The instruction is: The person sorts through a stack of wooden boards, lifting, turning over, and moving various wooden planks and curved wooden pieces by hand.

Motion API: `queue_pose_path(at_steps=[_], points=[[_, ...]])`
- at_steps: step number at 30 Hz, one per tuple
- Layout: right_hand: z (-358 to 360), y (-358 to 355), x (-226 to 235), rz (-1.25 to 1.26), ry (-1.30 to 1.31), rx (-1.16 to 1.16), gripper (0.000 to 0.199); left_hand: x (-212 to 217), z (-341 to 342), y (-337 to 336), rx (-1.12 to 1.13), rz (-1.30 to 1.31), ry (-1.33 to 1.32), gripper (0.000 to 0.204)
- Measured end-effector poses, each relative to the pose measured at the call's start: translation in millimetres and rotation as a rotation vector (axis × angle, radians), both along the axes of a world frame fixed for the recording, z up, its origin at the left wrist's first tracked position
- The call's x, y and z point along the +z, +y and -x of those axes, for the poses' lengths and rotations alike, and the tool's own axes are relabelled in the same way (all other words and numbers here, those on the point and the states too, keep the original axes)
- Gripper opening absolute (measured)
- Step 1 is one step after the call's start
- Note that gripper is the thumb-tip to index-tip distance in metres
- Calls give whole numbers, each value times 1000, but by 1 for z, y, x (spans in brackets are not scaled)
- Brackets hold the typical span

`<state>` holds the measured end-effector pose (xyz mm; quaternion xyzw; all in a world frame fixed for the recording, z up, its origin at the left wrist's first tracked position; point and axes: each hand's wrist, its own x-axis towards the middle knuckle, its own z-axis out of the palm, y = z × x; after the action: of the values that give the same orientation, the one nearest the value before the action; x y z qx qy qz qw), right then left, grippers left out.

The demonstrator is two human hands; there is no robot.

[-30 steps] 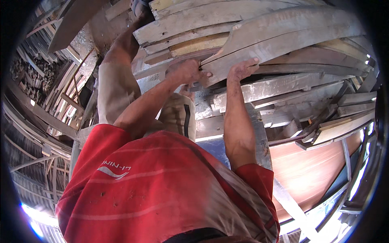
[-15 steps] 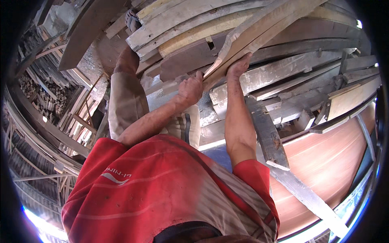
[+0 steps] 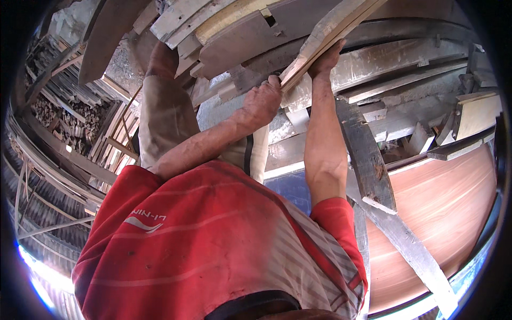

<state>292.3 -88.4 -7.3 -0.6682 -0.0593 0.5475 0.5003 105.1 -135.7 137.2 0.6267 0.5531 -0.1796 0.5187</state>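
Observation:
A long wooden plank (image 3: 325, 42) with a rough, wavy edge slants from in front of my chest toward the far right. My left hand (image 3: 262, 101) is closed around its near end, knuckles up. Farther along, my right hand (image 3: 326, 60) grips the plank from its right side and underneath, arm stretched out. Some of the right fingers are hidden by the wood. The plank is tilted above a pile of stacked boards (image 3: 240, 48), and its far end runs out of the picture.
A dark, worn board (image 3: 368, 160) juts toward me beside my right arm. A large reddish wood sheet (image 3: 432, 224) lies at the right, with a pale plank (image 3: 410, 261) across it. Wood scraps (image 3: 69, 120) are heaped at the left. A bare foot (image 3: 162, 61) rests by the stack.
The plank has turned on its long axis, showing a narrower face. Both hands keep hold of it and appear slightly farther up and right in view. The whole view has also shifted.

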Motion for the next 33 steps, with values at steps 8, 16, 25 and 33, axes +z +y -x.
queue_pose_path(at_steps=[8,16,25,33], points=[[-8,-8,-21,-43,181,-56,77,-8,-10,-19,-118,-196,15,22],[-27,-12,-47,66,149,-100,77,-9,-13,-21,-176,-343,32,20],[-10,-1,-8,38,90,5,79,-10,7,-15,348,-7,-222,32],[44,13,61,-131,80,48,79,55,37,-9,246,-138,-203,31]])
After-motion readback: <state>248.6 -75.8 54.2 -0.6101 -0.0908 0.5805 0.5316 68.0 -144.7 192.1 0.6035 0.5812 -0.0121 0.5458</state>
